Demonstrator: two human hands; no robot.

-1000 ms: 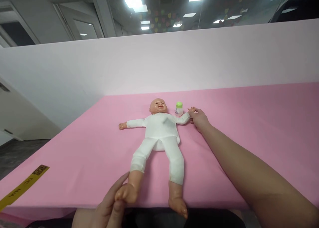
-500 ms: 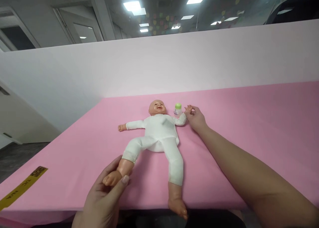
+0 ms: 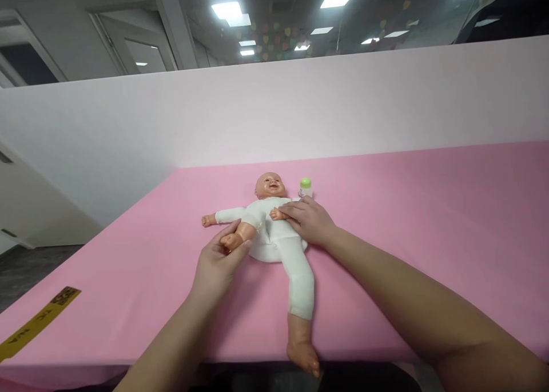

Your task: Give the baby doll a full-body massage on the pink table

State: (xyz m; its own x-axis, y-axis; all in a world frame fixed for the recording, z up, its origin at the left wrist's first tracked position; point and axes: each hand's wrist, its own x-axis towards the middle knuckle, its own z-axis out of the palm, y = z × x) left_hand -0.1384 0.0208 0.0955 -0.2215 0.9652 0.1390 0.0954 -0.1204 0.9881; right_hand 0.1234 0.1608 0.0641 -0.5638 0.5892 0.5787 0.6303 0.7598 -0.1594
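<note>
A baby doll (image 3: 272, 223) with a white cloth body lies on its back on the pink table cover (image 3: 141, 266), its head toward the wall. My left hand (image 3: 221, 255) is closed around the doll's lower leg on the left side, and that leg is bent up toward the belly. On the chest, my right hand (image 3: 309, 220) holds the doll's arm from the right side, with the small doll hand showing past my fingertips. The doll's other leg lies straight, its foot over the table's front edge.
Just beyond my right hand stands a small jar (image 3: 305, 187) with a green lid. Yellow tape (image 3: 38, 323) with printing lies at the table's left front. A white wall (image 3: 300, 106) rises behind the table, with glass above it.
My left hand has moved forward, bending the doll's leg up to its belly. My right hand has moved left, bringing the doll's arm across its chest.
</note>
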